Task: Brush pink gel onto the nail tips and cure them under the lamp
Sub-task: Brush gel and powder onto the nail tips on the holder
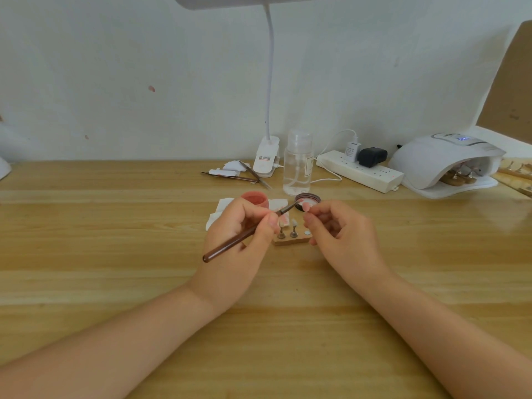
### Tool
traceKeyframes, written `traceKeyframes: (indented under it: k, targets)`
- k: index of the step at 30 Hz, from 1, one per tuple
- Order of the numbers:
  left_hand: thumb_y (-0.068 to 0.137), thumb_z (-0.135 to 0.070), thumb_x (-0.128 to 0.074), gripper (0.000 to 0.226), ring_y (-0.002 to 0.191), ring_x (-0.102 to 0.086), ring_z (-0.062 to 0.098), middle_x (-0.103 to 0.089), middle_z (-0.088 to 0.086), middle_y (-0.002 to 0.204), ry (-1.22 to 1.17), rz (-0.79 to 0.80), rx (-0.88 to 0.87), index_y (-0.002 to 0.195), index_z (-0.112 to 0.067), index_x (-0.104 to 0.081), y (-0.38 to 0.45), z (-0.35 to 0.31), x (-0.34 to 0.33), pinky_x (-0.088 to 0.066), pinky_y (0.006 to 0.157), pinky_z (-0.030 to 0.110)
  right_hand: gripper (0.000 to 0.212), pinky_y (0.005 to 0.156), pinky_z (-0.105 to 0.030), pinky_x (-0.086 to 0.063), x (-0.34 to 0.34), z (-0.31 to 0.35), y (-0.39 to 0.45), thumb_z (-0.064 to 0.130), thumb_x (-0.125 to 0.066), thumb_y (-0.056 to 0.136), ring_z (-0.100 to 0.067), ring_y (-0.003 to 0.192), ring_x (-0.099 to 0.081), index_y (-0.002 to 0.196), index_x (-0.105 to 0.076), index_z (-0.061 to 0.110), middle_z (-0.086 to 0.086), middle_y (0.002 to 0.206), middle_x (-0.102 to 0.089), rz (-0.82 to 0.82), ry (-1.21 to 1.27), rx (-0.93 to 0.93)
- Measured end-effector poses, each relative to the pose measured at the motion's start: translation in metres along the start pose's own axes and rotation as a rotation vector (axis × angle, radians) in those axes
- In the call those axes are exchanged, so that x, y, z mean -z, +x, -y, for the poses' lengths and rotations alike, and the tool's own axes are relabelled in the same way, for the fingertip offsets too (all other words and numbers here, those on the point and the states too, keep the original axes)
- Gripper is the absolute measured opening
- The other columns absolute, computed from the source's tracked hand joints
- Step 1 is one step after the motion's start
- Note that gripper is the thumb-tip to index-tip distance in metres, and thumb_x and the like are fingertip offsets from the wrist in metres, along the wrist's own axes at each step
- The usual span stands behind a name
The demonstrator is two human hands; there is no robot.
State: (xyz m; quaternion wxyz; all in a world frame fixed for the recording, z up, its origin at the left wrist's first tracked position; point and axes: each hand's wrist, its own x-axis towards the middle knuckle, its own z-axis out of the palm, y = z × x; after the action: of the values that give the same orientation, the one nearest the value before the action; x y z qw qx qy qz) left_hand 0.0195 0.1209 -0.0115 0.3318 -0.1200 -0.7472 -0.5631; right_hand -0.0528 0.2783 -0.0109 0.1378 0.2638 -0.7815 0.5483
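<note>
My left hand (pixel 239 234) grips a brown brush (pixel 230 243), whose tip points up and right toward an open pot of pink gel (pixel 308 200). My right hand (pixel 339 231) pinches a small nail tip (pixel 307 207) between thumb and fingers, level with the brush tip. Between the hands a small wooden stand (pixel 289 240) carries two nail tips on metal holders (pixel 293 229). The white curing lamp (pixel 440 162) sits at the right rear, its display lit, with another wooden stand of tips inside.
A pink pot lid (pixel 254 198) lies on white wipes (pixel 223 207). Behind it stand a clear liquid bottle (pixel 298 165), a clip desk lamp (pixel 266 159), spare tools (pixel 230 177) and a white power strip (pixel 359 171) with plugs. More wooden stands lie at the far right edge.
</note>
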Motion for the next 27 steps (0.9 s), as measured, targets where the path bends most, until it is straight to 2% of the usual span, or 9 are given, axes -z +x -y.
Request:
traceKeyframes:
  k: [2,4,8,11,14,18,19,23,27]
  targets:
    - [0.084,-0.043,-0.057,0.006,0.111,-0.061,0.026,-0.067,-0.001,0.09,-0.002,-0.009,0.007,0.083,-0.044,-0.062,0.0004,0.0001,-0.0008,-0.051,0.091,0.047,0.019,0.065,-0.033,-0.054,-0.0004,0.0005,-0.0004,0.016,-0.066,0.087,-0.015,0.066,-0.062,0.082,-0.062,0.033,0.004,0.074,-0.066,-0.008,0.009,0.012]
    - [0.084,-0.043,-0.056,0.006,0.11,-0.062,0.023,-0.068,-0.004,0.088,0.005,-0.002,0.017,0.083,-0.041,-0.062,0.0007,0.0003,-0.0017,-0.051,0.09,0.044,0.02,0.065,-0.035,-0.054,-0.0008,0.0006,-0.0005,0.015,-0.066,0.086,-0.015,0.065,-0.062,0.081,-0.062,0.034,0.005,0.073,-0.065,-0.014,0.01,0.019]
    - [0.086,-0.038,-0.054,0.011,0.093,-0.062,0.001,-0.067,-0.012,0.081,0.028,0.04,-0.004,0.079,-0.031,-0.058,-0.0004,-0.0001,-0.0013,-0.046,0.079,0.015,0.02,0.064,-0.033,-0.053,-0.0005,0.0003,0.0,0.016,-0.066,0.086,-0.013,0.066,-0.062,0.082,-0.061,0.035,0.005,0.074,-0.065,-0.01,-0.01,0.021]
    - [0.086,-0.032,-0.052,0.012,0.075,-0.059,0.004,-0.064,-0.001,0.077,0.033,0.043,-0.05,0.076,-0.028,-0.056,-0.0019,-0.0009,0.0009,-0.045,0.07,0.013,0.022,0.065,-0.03,-0.053,0.0,-0.0007,0.0002,0.015,-0.066,0.086,-0.013,0.066,-0.062,0.082,-0.06,0.036,0.005,0.074,-0.065,-0.011,-0.027,0.011]
    - [0.086,-0.035,-0.052,0.009,0.088,-0.06,0.009,-0.065,-0.007,0.079,0.02,0.037,-0.037,0.079,-0.032,-0.057,-0.002,0.0,0.0013,-0.046,0.078,0.019,0.02,0.065,-0.031,-0.054,-0.0008,-0.0004,0.0003,0.015,-0.066,0.086,-0.014,0.066,-0.063,0.081,-0.06,0.034,0.003,0.074,-0.066,-0.007,-0.001,-0.006]
    - [0.084,-0.037,-0.058,0.005,0.115,-0.059,0.025,-0.068,-0.01,0.099,-0.07,0.043,0.014,0.087,-0.039,-0.062,-0.0004,0.0044,-0.0001,-0.048,0.094,0.042,0.019,0.063,-0.032,-0.056,-0.0011,0.0007,-0.0004,0.011,-0.066,0.086,-0.021,0.065,-0.065,0.08,-0.063,0.029,-0.004,0.075,-0.068,0.01,0.086,-0.025]
    - [0.084,-0.035,-0.059,0.006,0.117,-0.058,0.023,-0.067,-0.011,0.104,-0.069,0.052,0.008,0.088,-0.038,-0.062,0.0001,0.005,0.0,-0.048,0.095,0.041,0.019,0.062,-0.03,-0.056,-0.001,0.001,-0.0005,0.01,-0.067,0.086,-0.022,0.065,-0.065,0.08,-0.064,0.028,-0.006,0.075,-0.068,0.013,0.105,-0.027]
    - [0.087,-0.022,-0.062,0.009,0.112,-0.061,0.008,-0.067,-0.012,0.108,0.023,0.079,-0.08,0.094,-0.028,-0.062,0.0018,0.0046,0.0003,-0.045,0.093,0.019,0.018,0.056,-0.02,-0.052,-0.0018,0.0026,-0.0005,0.009,-0.066,0.086,-0.023,0.063,-0.065,0.08,-0.064,0.025,-0.011,0.075,-0.068,0.022,0.161,-0.037]
    - [0.084,-0.01,-0.061,0.016,0.107,-0.061,-0.001,-0.068,-0.018,0.097,0.072,0.076,-0.102,0.092,-0.023,-0.061,0.0004,0.003,-0.0008,-0.045,0.092,0.016,0.017,0.052,-0.013,-0.047,-0.0011,0.004,-0.0005,0.008,-0.065,0.086,-0.012,0.058,-0.063,0.082,-0.064,0.025,-0.007,0.074,-0.069,0.019,0.207,-0.063]
